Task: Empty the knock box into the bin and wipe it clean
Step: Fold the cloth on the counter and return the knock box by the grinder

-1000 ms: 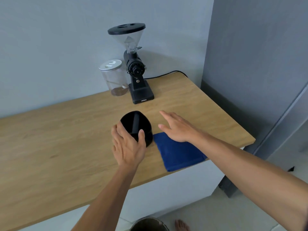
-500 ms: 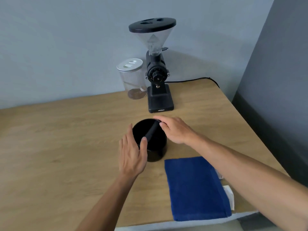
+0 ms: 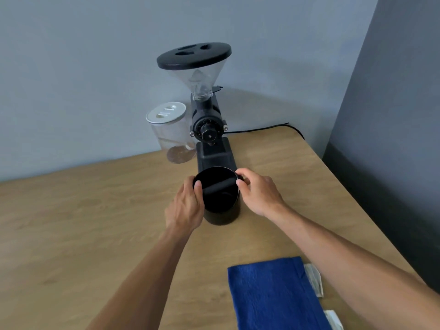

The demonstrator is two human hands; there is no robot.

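A round black knock box (image 3: 220, 198), smooth-walled and glossy inside, stands upright on a light wooden countertop (image 3: 71, 222) with visible grain. A black bar spans its open mouth from rim to rim. The interior is dark; contents cannot be made out. It sits directly in front of the base of a black electric coffee grinder (image 3: 209, 129), which carries a clear funnel-shaped hopper under a flat black lid.

The left hand (image 3: 185, 208) is closed around the knock box's left wall, thumb on the rim near the bar's end. The right hand (image 3: 258, 194) pinches the right rim, thumb and fingers curled onto its edge.

A clear cylindrical jar with a white lid (image 3: 172, 133) stands just left of the grinder, brown matter at its bottom. A folded dark blue textured cloth (image 3: 276, 294) lies flat near the counter's front edge, well apart from the knock box.
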